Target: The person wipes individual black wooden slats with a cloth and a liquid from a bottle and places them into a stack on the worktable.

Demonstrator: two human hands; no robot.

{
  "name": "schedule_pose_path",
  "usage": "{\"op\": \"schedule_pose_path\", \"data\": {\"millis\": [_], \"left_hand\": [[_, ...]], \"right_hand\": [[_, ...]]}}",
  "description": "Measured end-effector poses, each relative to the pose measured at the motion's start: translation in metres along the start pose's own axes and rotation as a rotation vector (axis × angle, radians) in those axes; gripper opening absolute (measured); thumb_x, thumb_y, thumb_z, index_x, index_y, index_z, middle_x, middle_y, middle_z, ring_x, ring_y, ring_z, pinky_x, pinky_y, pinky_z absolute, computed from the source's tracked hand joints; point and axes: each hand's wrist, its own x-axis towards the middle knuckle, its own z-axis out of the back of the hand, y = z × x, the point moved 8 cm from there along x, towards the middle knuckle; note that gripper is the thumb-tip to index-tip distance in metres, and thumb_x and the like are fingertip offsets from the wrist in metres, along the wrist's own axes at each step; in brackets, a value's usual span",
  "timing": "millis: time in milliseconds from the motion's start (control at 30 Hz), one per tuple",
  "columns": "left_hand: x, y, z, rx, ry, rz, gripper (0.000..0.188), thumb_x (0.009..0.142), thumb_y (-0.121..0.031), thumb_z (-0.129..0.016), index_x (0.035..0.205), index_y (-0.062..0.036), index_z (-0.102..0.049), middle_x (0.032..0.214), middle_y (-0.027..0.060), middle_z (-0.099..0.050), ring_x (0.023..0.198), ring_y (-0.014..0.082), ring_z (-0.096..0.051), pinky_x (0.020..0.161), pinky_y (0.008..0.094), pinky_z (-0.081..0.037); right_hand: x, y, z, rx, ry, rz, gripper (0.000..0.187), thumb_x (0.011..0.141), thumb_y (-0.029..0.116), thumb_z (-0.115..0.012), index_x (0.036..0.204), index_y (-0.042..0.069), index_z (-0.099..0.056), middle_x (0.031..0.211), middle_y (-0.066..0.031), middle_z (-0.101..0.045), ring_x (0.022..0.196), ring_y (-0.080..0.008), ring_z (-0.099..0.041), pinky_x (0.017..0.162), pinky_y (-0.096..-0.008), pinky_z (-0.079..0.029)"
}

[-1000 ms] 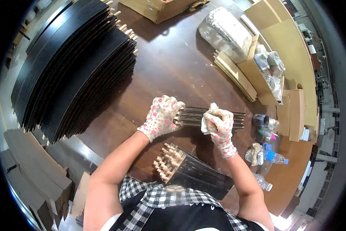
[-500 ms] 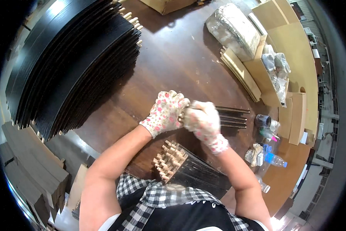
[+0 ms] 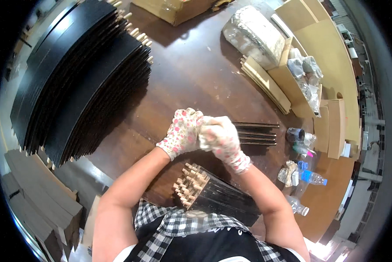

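Both my hands wear white gloves with a pink floral print and meet over the middle of the table. My left hand curls its fingers at the left ends of several thin black slats. Pressed up against it, my right hand is closed above the slats, its fingers bunched. Whatever lies in those bunched fingers is hidden. The slats stick out to the right from under my right hand, side by side. Close to my body lies a bundle of black boards with pale wooden dowels at its left end.
Tall stacks of curved black boards with dowels fill the left. Pale boards, a plastic-wrapped package and an open carton stand at far right. Plastic bottles lie at right; grey boards sit lower left.
My right hand has shifted slightly left against my left hand, covering the slat ends that showed between them. The whole view has shifted slightly.
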Motion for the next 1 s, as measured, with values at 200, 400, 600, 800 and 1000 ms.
{"op": "schedule_pose_path", "data": {"millis": [200,400,600,800,1000], "left_hand": [[0.003,-0.018,0.017,-0.093,-0.021,-0.070,0.062,0.055,-0.030,-0.083,0.111,-0.0170,-0.058,0.100,0.0035,-0.057,0.102,0.0257,-0.055,0.088,0.0441,-0.041],[-0.003,-0.007,0.014,-0.029,-0.105,-0.075,0.062,0.057,-0.037,-0.084,0.108,-0.0111,-0.060,0.105,0.0066,-0.059,0.106,0.0282,-0.055,0.090,0.0448,-0.040],[0.000,-0.013,0.021,-0.004,-0.096,-0.094,0.083,0.056,-0.038,-0.086,0.126,-0.0103,-0.053,0.119,0.0137,-0.055,0.117,0.0341,-0.051,0.097,0.0482,-0.039],[0.024,-0.077,0.015,0.140,0.066,-0.224,0.117,0.052,-0.036,-0.091,0.146,0.0021,-0.034,0.140,0.0189,-0.048,0.131,0.0376,-0.045,0.109,0.0493,-0.033],[0.033,-0.073,0.001,0.187,0.275,-0.150,0.098,0.061,-0.022,-0.086,0.143,0.0010,-0.037,0.120,0.0146,-0.055,0.111,0.0327,-0.054,0.097,0.0468,-0.041]], "right_hand": [[-0.072,-0.095,0.036,0.168,-0.182,-0.503,0.008,0.092,0.005,-0.060,0.099,0.004,-0.063,0.089,-0.0105,-0.061,0.072,-0.0205,-0.063,0.056,-0.0305,-0.052],[0.016,-0.006,-0.001,-0.052,-0.126,-0.152,0.019,0.072,0.010,-0.072,0.090,0.010,-0.067,0.098,-0.0129,-0.063,0.095,-0.0330,-0.060,0.083,-0.0434,-0.049],[0.002,-0.035,0.054,0.086,-0.352,-0.279,0.026,0.081,0.010,-0.067,0.107,0.011,-0.069,0.106,-0.0112,-0.062,0.098,-0.0318,-0.059,0.084,-0.0422,-0.049],[-0.036,-0.048,0.043,-0.384,-0.134,-0.372,0.035,0.087,0.031,-0.061,0.117,0.014,-0.067,0.125,-0.0083,-0.061,0.120,-0.0319,-0.053,0.105,-0.0501,-0.035],[-0.097,-0.128,0.090,-0.772,0.063,-0.587,0.034,0.087,0.036,-0.057,0.113,0.017,-0.067,0.146,-0.0075,-0.048,0.133,-0.0295,-0.046,0.114,-0.0508,-0.030]]}}
